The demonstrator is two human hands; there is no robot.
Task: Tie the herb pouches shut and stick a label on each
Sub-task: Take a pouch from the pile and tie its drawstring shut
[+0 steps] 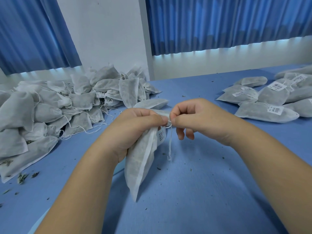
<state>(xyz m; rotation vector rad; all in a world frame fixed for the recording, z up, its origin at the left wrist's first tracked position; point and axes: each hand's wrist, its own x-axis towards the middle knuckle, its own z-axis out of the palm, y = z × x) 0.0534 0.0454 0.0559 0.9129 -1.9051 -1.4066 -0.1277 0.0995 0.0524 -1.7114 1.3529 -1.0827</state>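
pouch (pixel 141 166) hangs in the middle above the blue table (pixel 194 191), neck up, bottom corner pointing down. left hand (pixel 135 125) is clenched around the neck of the pouch. right hand (pixel 187 119) pinches the white string (pixel 170 142) just beside the left thumb, and the loose end of the string hangs down. a label (pixel 161 134) with a barcode sits on the pouch near the neck. a heap of pouches without labels (pixel 67 105) lies at left, labelled pouches (pixel 270 102) lie at right. small herb bits (pixel 22 175) are scattered on the table.
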